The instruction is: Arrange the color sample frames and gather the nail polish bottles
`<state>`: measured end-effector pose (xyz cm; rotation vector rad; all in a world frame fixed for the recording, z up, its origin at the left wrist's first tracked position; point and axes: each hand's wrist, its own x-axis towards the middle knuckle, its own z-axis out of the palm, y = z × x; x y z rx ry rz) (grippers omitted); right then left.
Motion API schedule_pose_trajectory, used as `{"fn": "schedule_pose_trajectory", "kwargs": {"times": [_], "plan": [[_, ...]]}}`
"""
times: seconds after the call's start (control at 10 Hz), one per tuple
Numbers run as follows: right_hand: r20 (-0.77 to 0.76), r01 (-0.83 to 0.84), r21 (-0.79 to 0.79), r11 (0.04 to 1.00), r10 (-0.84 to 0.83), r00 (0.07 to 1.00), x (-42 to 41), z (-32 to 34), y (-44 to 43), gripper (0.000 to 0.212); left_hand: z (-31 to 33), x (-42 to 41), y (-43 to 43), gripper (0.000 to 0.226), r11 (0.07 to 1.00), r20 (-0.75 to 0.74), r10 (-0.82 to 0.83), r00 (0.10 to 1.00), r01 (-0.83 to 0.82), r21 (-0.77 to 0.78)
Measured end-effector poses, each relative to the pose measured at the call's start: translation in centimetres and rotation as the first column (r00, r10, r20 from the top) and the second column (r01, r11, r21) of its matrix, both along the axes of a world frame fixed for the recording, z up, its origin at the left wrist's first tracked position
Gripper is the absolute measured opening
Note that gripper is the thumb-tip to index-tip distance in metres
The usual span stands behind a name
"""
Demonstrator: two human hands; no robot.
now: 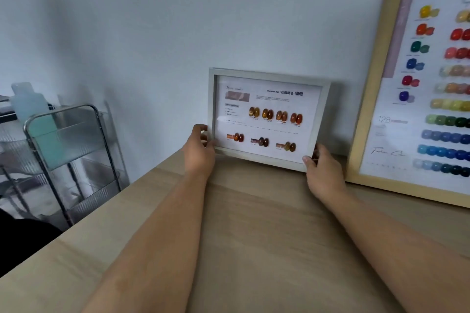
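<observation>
Small grey frame (264, 79) w/ amber and brown colour samples is being held upright against the wall (178, 20), its lower edge at the back of the wooden surface (267, 223). Its lower-left side is being gripped by the left hand (199, 150); its lower-right corner is being pinched by the right hand (323, 170). Large wooden frame (376, 79) w/ many-coloured samples is being leaned on the wall just to the right. Metal cart (63, 150) is standing left of the surface.
</observation>
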<state>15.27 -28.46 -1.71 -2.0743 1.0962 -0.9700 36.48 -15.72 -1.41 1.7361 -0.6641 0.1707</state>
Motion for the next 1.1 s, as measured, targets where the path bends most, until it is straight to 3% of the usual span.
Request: {"fn": "schedule_pose_trajectory", "kwargs": {"times": [0.5, 0.9, 1.1], "plan": [[0.003, 0.03, 0.013, 0.999, -0.03, 1.0, 2.0, 0.2, -2.4, 0.039, -0.3, 2.6, -3.9, 0.027, 0.989, -0.008, 0.032, 0.999, -0.03, 0.143], [-0.013, 0.076, 0.029, 0.997, -0.076, 0.997, 1.0, 0.1, -0.8, 0.052, -0.4, 1.0, -2.2, 0.043, 0.991, -0.11, -0.013, 0.994, 0.027, 0.13], [0.034, -0.046, -0.036, 0.998, 0.048, 0.998, -2.6, 0.1, 3.5, 0.039, -0.4, -4.9, 1.1, 0.019, 0.998, -0.11, -0.054, 0.992, 0.055, 0.008]]}}
